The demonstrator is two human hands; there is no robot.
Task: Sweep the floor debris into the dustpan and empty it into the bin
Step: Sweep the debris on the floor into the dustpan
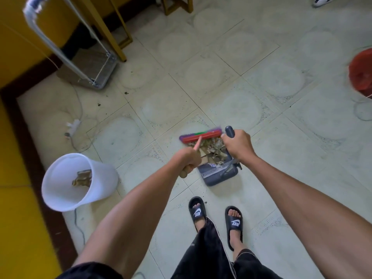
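On the floor: pale square tiles (231, 63), speckled at the seams.
Dustpan (218, 174): dark grey plastic with a ribbed comb edge, just ahead of the black slide sandals (197, 212).
Debris (211, 150): dry, crumpled brown scraps heaped in the dustpan.
Broom (201, 136): red and purple head (blurred) at the dustpan's far lip, thin pink stick.
Left hand (189, 160): fingers curled tight round the broom stick.
Right hand (237, 146): fingers wrapped round the dustpan's upright dark handle.
Bin (66, 190): white round plastic, left of the dustpan, brown scraps inside.

floor (231, 63): tiled | dustpan (218, 174) | bin (80, 182) | power strip (73, 125)
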